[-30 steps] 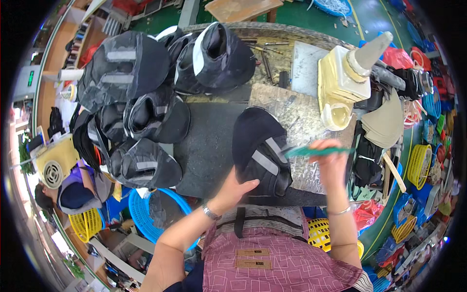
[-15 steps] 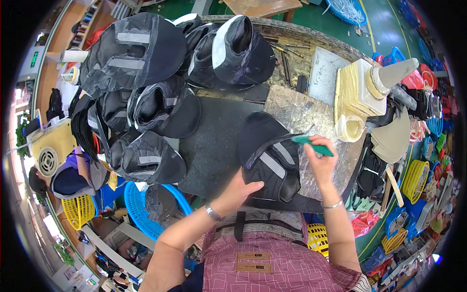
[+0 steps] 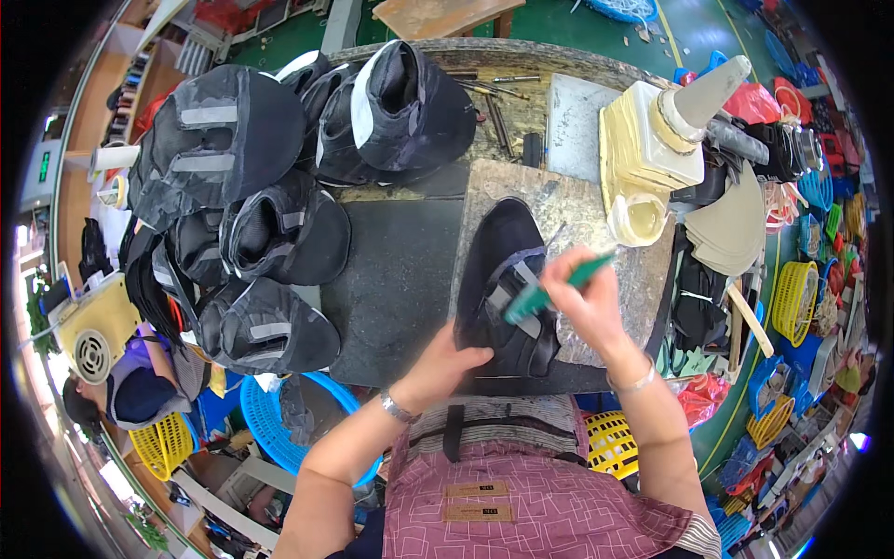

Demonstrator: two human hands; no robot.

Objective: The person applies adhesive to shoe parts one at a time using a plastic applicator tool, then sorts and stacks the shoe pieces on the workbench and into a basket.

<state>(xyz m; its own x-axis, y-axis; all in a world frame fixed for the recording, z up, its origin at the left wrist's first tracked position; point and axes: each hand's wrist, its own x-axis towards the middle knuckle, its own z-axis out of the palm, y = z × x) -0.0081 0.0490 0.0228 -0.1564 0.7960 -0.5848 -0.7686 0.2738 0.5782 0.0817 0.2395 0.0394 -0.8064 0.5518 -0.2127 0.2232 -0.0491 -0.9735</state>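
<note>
A black shoe upper [image 3: 495,244] with grey strips on it stands toe-away in front of me, over the edge between a worn board and a black mat. My left hand [image 3: 445,361] grips its near left side, thumb lying on top and the other fingers hidden underneath. In my right hand [image 3: 589,296] is a slim green hand tool [image 3: 528,304], held between thumb and fingers. Its blurred lower end reaches over the grey strips; whether it touches them I cannot tell, nor which kind of tool it is.
Several black shoe uppers [image 3: 265,331] are heaped at the left. A cream-crusted glue container [image 3: 643,140] with a small cup [image 3: 638,220] stands on the right. Brushes and thin tools [image 3: 498,121] lie at the back. Below the bench's left side is a blue basket [image 3: 270,438].
The shoe upper has turned so its toe points away and its left side faces up more. The green tool has moved left and nearer, over the upper. The whole view has shifted slightly.
</note>
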